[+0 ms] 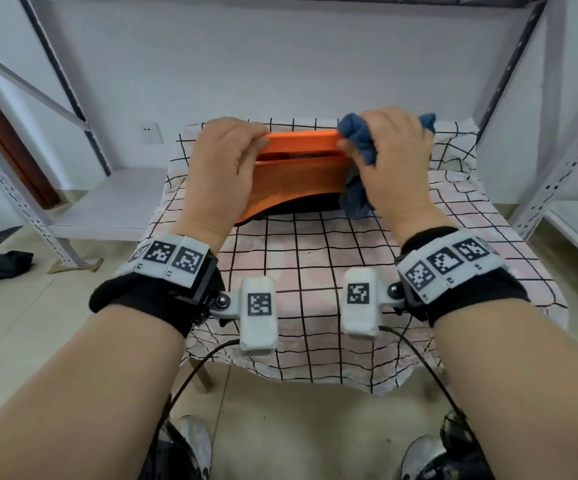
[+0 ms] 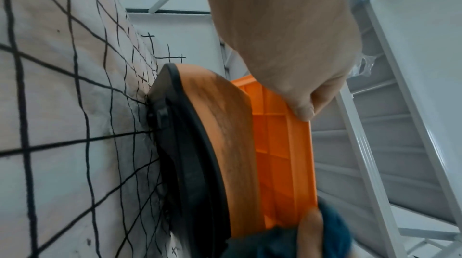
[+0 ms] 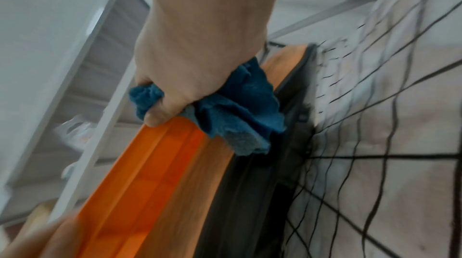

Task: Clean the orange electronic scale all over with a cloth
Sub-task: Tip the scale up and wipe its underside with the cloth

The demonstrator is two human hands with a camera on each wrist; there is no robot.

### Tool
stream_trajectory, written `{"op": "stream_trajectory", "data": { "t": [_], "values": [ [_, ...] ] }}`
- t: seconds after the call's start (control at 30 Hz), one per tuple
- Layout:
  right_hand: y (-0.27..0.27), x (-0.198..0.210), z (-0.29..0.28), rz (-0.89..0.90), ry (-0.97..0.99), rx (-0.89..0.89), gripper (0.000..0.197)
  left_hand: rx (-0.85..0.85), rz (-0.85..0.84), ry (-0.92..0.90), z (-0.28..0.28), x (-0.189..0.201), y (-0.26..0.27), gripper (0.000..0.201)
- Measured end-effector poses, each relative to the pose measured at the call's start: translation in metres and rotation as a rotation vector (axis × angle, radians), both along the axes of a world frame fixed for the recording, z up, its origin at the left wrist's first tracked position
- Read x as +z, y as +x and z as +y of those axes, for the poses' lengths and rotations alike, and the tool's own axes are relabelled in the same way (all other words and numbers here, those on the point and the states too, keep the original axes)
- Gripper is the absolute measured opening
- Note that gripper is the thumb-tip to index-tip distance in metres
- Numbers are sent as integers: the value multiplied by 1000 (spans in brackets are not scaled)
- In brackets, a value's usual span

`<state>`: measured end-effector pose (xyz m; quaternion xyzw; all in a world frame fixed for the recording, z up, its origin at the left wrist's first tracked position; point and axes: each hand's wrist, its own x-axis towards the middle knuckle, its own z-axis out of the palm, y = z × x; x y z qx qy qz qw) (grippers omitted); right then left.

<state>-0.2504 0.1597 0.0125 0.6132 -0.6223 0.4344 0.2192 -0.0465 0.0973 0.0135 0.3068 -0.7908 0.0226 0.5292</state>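
Scale: the orange scale (image 1: 298, 178) sits at the far middle of the desk (image 1: 315, 271), its black base on the checked cloth cover (image 1: 454, 188); the orange top tray (image 1: 301, 140) is lifted off the body, its ribbed underside showing in the left wrist view (image 2: 280, 155).
Scale body: the orange face below the tray looks smudged with dark streaks (image 2: 225, 116).
Left hand: the left hand (image 1: 225, 161) grips the left end of the tray, fingers curled over its edge.
Right hand: the right hand (image 1: 391, 157) clutches a bunched blue rag (image 1: 360, 140) against the right end of the tray.
Rag: part of it hangs down beside the right side of the scale (image 3: 240, 112).
Surroundings: grey metal shelving (image 1: 73, 109) stands left and right; a dark cloth (image 1: 3, 265) lies on the floor at far left.
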Motion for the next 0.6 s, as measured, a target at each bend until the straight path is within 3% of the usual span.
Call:
{"op": "stream_trajectory", "data": {
  "t": [0.1, 0.3, 0.43, 0.6],
  "values": [
    [-16, -3, 4, -397, 18, 153, 17, 5, 18, 32, 1, 0, -3, 25],
    [-21, 3, 11, -1016, -250, 136, 10, 21, 14, 48, 1, 1, -4, 24],
    [-4, 16, 4, -1133, -70, 232, 15, 24, 17, 53, 4, 3, -2, 24],
    [14, 27, 16, -1090, -121, 192, 28, 32, -9, 61, 5, 5, 0, 25]
  ]
}}
